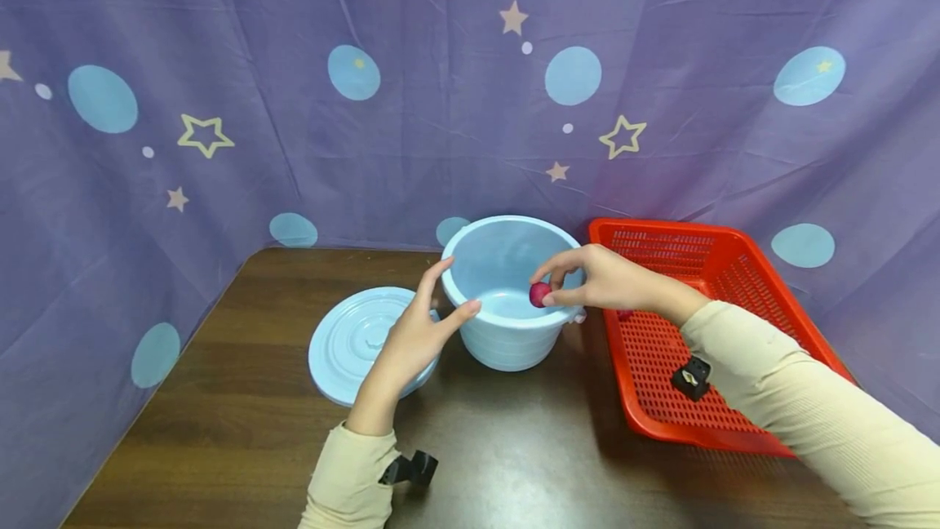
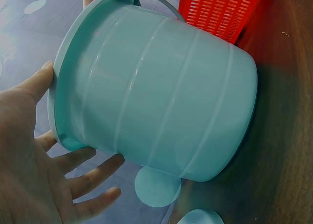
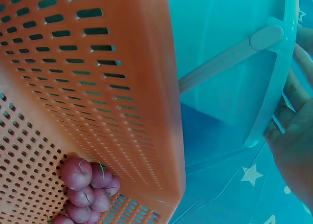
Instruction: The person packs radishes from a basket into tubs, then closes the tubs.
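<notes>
A light blue bucket stands upright on the table. My right hand pinches a red radish between thumb and fingers over the bucket's mouth; the right wrist view hides this radish. On the bucket's near left side, my left hand has its thumb and fingers spread. Its thumb touches the rim, and the other fingers stay fairly straight beside the wall. Several more radishes lie grouped in one corner of the red basket.
A round light blue lid lies on the brown wooden table, left of the bucket and partly behind my left hand. The red basket stands close to the bucket's right side. A purple patterned curtain hangs behind the table.
</notes>
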Action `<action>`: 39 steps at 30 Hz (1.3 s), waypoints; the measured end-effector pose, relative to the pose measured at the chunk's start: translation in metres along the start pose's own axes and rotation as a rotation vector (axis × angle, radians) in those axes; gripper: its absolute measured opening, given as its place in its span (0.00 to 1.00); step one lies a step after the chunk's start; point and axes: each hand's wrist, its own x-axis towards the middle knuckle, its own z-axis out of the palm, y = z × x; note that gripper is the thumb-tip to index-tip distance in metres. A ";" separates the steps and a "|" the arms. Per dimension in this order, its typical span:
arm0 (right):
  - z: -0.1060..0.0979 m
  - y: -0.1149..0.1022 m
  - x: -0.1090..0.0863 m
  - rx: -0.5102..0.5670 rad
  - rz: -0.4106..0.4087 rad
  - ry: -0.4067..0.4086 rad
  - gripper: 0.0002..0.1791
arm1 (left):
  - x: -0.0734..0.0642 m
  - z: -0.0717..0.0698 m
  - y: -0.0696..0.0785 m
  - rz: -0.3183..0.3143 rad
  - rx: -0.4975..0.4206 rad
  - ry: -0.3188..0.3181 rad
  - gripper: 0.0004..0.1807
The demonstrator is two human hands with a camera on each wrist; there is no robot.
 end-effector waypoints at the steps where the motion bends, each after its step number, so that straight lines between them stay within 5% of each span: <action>1: 0.000 0.000 0.000 -0.017 -0.007 0.007 0.17 | 0.000 0.000 0.000 -0.001 -0.001 -0.001 0.44; 9: -0.011 -0.004 -0.006 -0.117 -0.052 0.098 0.17 | -0.002 0.000 0.000 -0.008 -0.010 0.003 0.43; 21: -0.034 0.017 -0.032 -0.075 -0.047 0.280 0.17 | -0.001 -0.001 0.000 -0.005 0.007 0.015 0.42; 30: -0.042 0.052 -0.048 -0.059 0.038 0.297 0.17 | -0.001 -0.003 0.000 -0.015 0.027 -0.004 0.43; 39: -0.033 0.096 -0.057 -0.060 0.159 0.219 0.17 | -0.002 0.000 0.000 -0.013 0.024 -0.018 0.46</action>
